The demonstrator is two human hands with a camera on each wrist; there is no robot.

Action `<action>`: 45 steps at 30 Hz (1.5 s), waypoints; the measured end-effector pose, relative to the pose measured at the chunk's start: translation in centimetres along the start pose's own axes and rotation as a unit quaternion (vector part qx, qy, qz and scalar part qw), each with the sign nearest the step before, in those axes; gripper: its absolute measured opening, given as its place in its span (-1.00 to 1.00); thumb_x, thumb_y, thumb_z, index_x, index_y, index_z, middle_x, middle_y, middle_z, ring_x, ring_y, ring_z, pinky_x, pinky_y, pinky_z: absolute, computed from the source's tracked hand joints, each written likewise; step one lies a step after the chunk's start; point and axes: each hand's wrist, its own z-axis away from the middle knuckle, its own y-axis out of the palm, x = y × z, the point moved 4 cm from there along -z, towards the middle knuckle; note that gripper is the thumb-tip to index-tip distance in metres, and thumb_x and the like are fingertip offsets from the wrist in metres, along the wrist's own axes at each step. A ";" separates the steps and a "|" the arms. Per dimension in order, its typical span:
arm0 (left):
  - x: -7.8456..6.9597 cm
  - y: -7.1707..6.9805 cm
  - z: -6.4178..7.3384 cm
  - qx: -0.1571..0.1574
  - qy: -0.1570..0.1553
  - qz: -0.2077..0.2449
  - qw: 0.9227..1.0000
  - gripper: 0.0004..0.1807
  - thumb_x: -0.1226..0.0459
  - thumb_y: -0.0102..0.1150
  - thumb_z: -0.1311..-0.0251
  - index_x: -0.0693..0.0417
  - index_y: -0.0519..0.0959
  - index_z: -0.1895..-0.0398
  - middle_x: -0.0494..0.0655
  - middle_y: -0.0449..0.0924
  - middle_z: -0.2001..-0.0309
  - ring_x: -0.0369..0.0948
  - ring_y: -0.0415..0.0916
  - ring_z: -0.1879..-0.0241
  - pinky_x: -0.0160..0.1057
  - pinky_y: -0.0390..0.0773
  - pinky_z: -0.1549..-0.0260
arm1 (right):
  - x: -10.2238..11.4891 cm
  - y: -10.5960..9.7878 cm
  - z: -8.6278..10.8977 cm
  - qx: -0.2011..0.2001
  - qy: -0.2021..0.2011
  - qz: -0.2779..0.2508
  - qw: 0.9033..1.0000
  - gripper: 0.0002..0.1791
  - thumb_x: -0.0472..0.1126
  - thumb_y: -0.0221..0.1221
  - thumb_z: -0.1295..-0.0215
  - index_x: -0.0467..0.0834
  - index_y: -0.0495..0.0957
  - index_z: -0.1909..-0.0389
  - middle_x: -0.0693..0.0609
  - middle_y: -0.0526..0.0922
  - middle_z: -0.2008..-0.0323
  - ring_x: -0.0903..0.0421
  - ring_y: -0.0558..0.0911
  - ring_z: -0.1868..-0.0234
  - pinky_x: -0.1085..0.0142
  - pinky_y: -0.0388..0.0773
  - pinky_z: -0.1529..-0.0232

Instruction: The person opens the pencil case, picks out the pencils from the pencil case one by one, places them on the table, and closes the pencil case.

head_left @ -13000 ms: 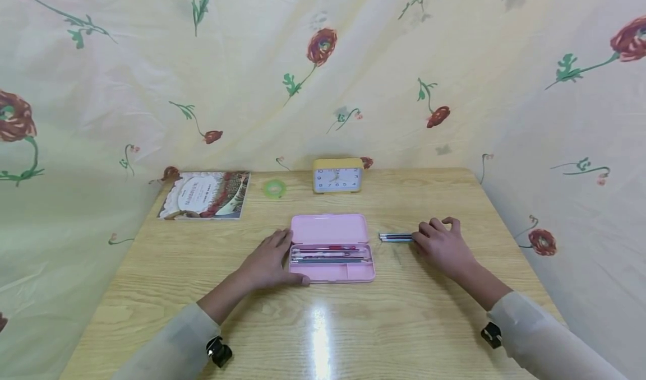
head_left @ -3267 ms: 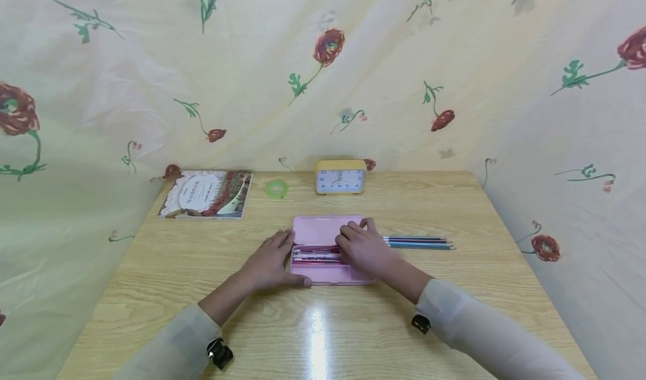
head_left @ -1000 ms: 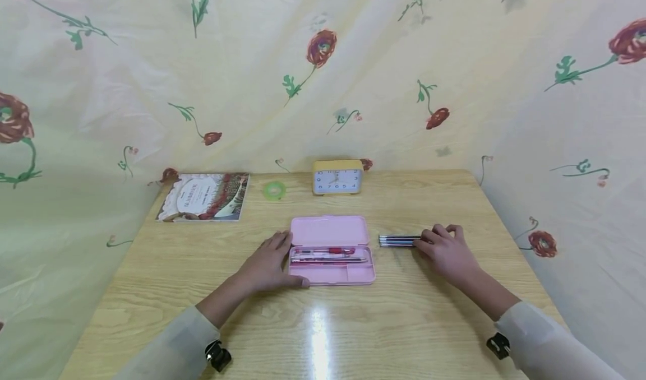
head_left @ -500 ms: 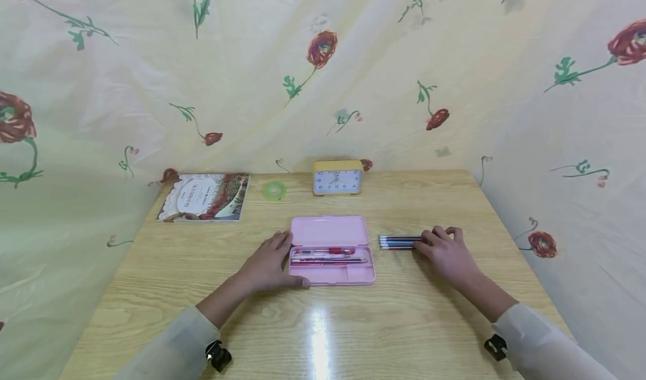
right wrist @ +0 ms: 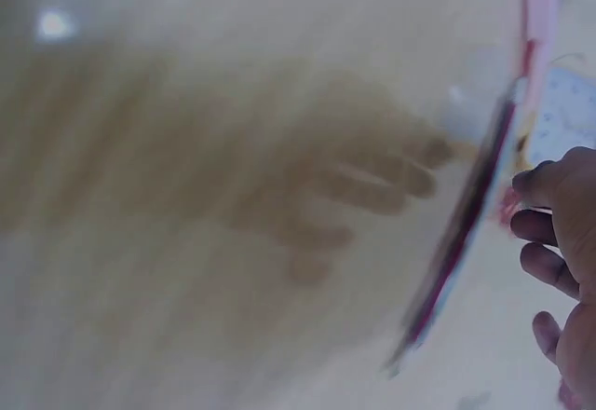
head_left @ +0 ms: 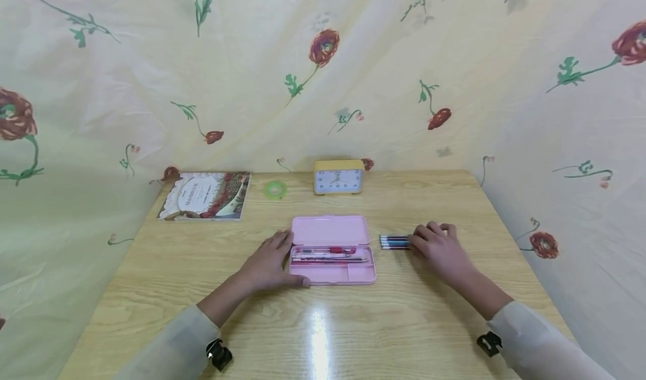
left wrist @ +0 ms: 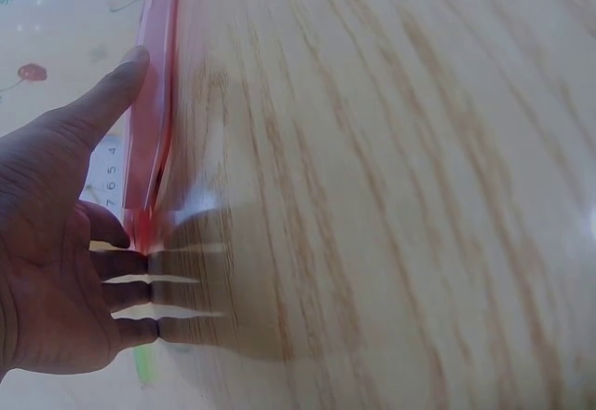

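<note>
A pink pencil case [head_left: 319,275] lies on the table with its lid folded back. Several pens and pencils [head_left: 328,261] remain in its long compartment. My left hand [head_left: 269,263] holds the case at its left end, thumb on the near edge, fingers at the far left corner. To the right of the case, several pencils [head_left: 395,242] lie in a side-by-side row. My right hand [head_left: 441,256] hovers at their right part and hides their far ends. In the right wrist view its loosely bent fingers stand apart from the pencils [right wrist: 463,214], pinching nothing.
A yellow clock [head_left: 338,177] stands at the back of the wooden table. Left of it lie a green tape roll [head_left: 275,189] and a booklet [head_left: 206,196]. Flowered cloth [head_left: 242,83] hangs behind and at both sides.
Some seconds ago my right hand was over the case; a further pencil now lies on the near side of the row. The right hand has just shifted slightly left. My left hand stays put.
</note>
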 end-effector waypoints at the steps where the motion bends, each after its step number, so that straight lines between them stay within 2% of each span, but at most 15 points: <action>1: 0.0 0.0 0.0 0.000 0.000 0.001 1.000 0.50 -0.42 0.55 -0.07 0.25 -0.01 -0.80 0.21 -0.04 -0.82 0.21 -0.14 -0.82 0.24 0.02 -0.77 | 0.4 -0.1 -0.6 -0.001 -0.002 -0.010 1.000 -0.71 -0.31 0.62 -0.17 -0.17 0.81 0.09 -0.06 0.75 0.17 -0.09 0.59 0.14 -0.28 0.61 0.04; 5: 0.0 -0.1 0.0 -0.004 0.006 0.004 1.000 0.49 -0.39 0.57 -0.07 0.29 0.00 -0.79 0.23 -0.02 -0.81 0.24 -0.11 -0.81 0.25 0.02 -0.77 | 2.8 -0.2 -2.9 0.001 -0.028 -0.036 0.999 -0.75 -0.32 0.61 -0.19 -0.14 0.83 0.12 -0.03 0.77 0.16 -0.06 0.61 0.10 -0.23 0.64 0.03; 10: 0.0 0.0 0.0 -0.004 0.009 0.002 1.000 0.49 -0.39 0.56 -0.08 0.29 0.00 -0.79 0.22 -0.02 -0.81 0.23 -0.11 -0.81 0.24 0.02 -0.77 | 6.0 0.5 -5.0 0.011 -0.079 -0.063 0.995 -0.79 -0.24 0.61 -0.23 -0.07 0.85 0.13 0.04 0.80 0.18 -0.02 0.64 0.08 -0.16 0.67 0.03; 14: 0.1 0.1 -0.1 -0.005 0.007 0.001 1.000 0.49 -0.40 0.56 -0.06 0.27 0.01 -0.80 0.21 -0.02 -0.81 0.23 -0.10 -0.81 0.25 0.03 -0.77 | 7.9 1.1 -6.1 0.051 -0.124 -0.060 0.989 -0.72 -0.18 0.60 -0.25 -0.01 0.87 0.02 0.07 0.81 0.14 0.01 0.64 0.05 -0.06 0.66 0.03; 17: 0.2 0.1 -0.1 -0.008 0.007 0.004 1.000 0.50 -0.40 0.58 -0.05 0.27 0.01 -0.79 0.21 -0.02 -0.81 0.25 -0.09 -0.80 0.27 0.05 -0.76 | 8.6 1.6 -6.6 0.085 -0.143 -0.047 0.985 -0.65 -0.21 0.58 -0.27 0.01 0.86 -0.08 0.07 0.82 0.09 0.02 0.64 0.04 -0.01 0.65 0.03; 23: 0.2 0.2 -0.1 -0.009 0.009 0.005 1.000 0.52 -0.42 0.57 -0.04 0.27 0.01 -0.79 0.21 -0.02 -0.81 0.26 -0.10 -0.80 0.29 0.06 -0.75 | 9.0 2.0 -7.0 0.102 -0.137 -0.069 0.983 -0.71 -0.27 0.52 -0.34 -0.01 0.84 -0.06 0.07 0.81 0.14 0.05 0.66 0.07 0.03 0.65 0.06; 28: 0.4 0.2 -0.1 -0.009 0.010 0.007 1.000 0.52 -0.43 0.56 -0.03 0.27 0.02 -0.79 0.21 -0.03 -0.81 0.24 -0.10 -0.80 0.26 0.03 -0.77 | 8.9 2.5 -7.3 0.104 -0.110 -0.119 0.981 -0.84 -0.26 0.51 -0.37 0.00 0.85 0.09 0.09 0.75 0.20 0.09 0.63 0.13 0.10 0.61 0.17; 31: 0.3 0.2 -0.1 -0.011 0.012 0.010 1.000 0.51 -0.43 0.56 -0.04 0.28 0.02 -0.79 0.22 -0.02 -0.81 0.24 -0.10 -0.80 0.26 0.03 -0.77 | 8.7 2.6 -7.3 0.107 -0.091 -0.143 0.980 -0.84 -0.27 0.52 -0.35 0.00 0.83 0.11 0.10 0.76 0.19 0.10 0.61 0.13 0.14 0.57 0.18; 37: 0.5 0.3 0.0 -0.011 0.008 0.004 1.000 0.51 -0.44 0.55 -0.04 0.27 0.02 -0.79 0.21 -0.02 -0.81 0.25 -0.09 -0.80 0.31 0.10 -0.74 | 8.8 2.7 -7.3 0.116 -0.074 -0.156 0.978 -0.80 -0.27 0.51 -0.36 0.01 0.81 0.06 0.12 0.79 0.15 0.11 0.60 0.11 0.15 0.53 0.15; 41: 0.5 0.3 0.0 -0.011 0.005 0.002 1.000 0.51 -0.45 0.54 -0.04 0.25 0.02 -0.80 0.20 -0.03 -0.82 0.25 -0.10 -0.80 0.30 0.07 -0.74 | 8.9 2.8 -7.4 0.118 -0.064 -0.168 0.977 -0.78 -0.31 0.51 -0.36 0.00 0.79 0.05 0.11 0.78 0.16 0.11 0.60 0.10 0.15 0.55 0.16; 45: 0.5 0.2 0.0 -0.013 0.006 0.002 1.000 0.51 -0.45 0.54 -0.04 0.25 0.02 -0.80 0.20 -0.03 -0.82 0.26 -0.10 -0.80 0.31 0.08 -0.74 | 8.9 2.8 -7.5 0.122 -0.059 -0.158 0.978 -0.77 -0.30 0.52 -0.35 -0.02 0.80 0.03 0.10 0.78 0.15 0.10 0.60 0.10 0.12 0.57 0.14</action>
